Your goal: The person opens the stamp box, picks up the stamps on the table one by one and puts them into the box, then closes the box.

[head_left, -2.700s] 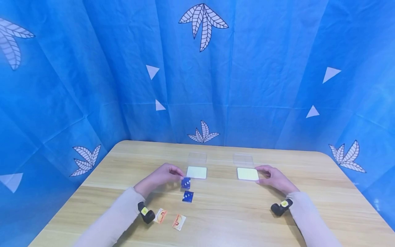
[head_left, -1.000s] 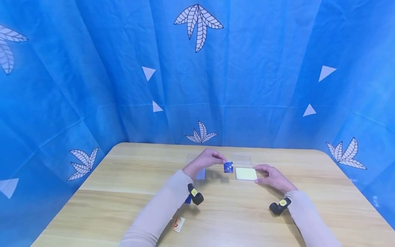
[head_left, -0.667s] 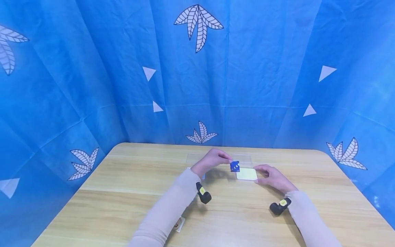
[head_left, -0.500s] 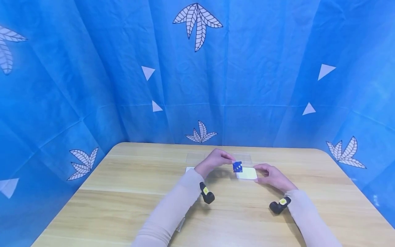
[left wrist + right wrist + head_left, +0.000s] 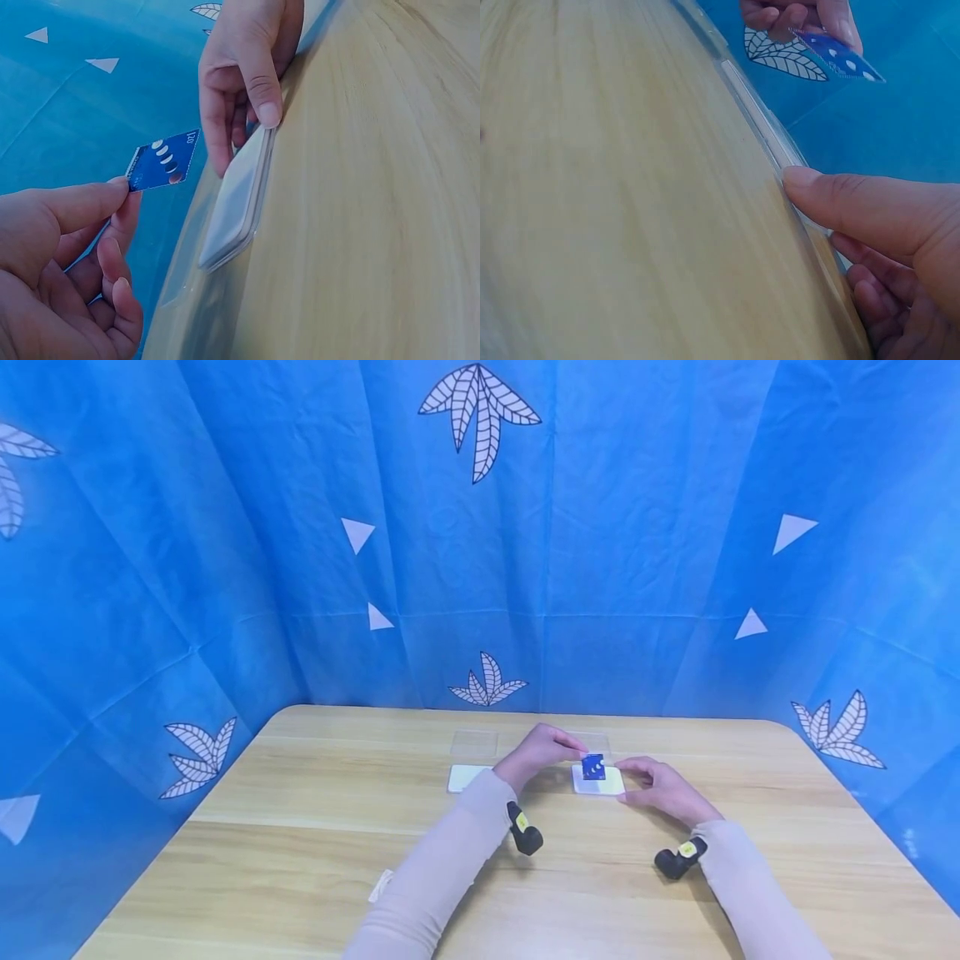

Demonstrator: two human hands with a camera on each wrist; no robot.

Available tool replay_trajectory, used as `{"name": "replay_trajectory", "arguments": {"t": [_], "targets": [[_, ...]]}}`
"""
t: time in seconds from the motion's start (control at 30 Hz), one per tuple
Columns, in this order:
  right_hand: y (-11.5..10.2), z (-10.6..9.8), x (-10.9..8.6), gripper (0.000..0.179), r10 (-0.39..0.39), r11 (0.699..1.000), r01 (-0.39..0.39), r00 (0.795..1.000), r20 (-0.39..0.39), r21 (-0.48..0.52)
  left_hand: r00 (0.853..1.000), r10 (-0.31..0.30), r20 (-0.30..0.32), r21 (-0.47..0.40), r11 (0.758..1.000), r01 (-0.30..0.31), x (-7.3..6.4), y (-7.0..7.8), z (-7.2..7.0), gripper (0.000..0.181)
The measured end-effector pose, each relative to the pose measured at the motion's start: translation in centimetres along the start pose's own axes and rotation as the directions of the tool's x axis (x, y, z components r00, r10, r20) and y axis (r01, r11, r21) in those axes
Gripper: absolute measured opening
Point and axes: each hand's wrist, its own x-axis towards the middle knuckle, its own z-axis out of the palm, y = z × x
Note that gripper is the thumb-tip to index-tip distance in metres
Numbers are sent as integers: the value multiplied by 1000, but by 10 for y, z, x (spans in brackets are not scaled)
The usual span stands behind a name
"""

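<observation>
My left hand pinches a blue postage stamp by one edge, between thumb and index finger. Pale moon phases run across the stamp, and its edges are perforated. In the head view the stamp overlaps a shallow clear plastic case with a white pad in it; the left wrist view shows the stamp held up, apart from the pad. My right hand grips the right end of that case, the thumb at its near side and a finger at the far side.
A second case with a white pad lies left of the left wrist, its clear lid folded back. A small pale stamp peeks out beside the left sleeve. Behind the wooden table hangs a blue curtain.
My left hand has carried the blue stamp rightward from beside the left case to over the right one. The forearm now hides the other stamps. My right hand keeps its place on the case.
</observation>
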Motion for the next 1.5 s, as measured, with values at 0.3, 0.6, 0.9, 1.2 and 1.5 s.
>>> {"name": "replay_trajectory", "arguments": {"t": [0.3, 0.6, 0.9, 1.2, 1.5], "targets": [[-2, -1, -1, 58, 6, 1000, -6, 1000, -3, -15, 999, -24, -39, -31, 999, 23, 4, 1, 10, 8], [2, 1, 1, 59, -10, 1000, 10, 1000, -2, -6, 995, -51, -91, -32, 998, 48, 7, 0, 23, 8], [2, 2, 1, 60, 0, 1000, 0, 1000, -7, -15, 990, -44, -137, -22, 999, 41, 5, -4, 32, 9], [-4, 3, -3, 57, 0, 1000, 0, 1000, -5, -3, 987, -22, -162, 4, 1000, 23, 3, -8, 38, 8], [0, 2, -1, 58, 12, 1000, -13, 1000, -9, -19, 984, 49, -170, 47, 998, -42, 4, -12, 40, 8]]}}
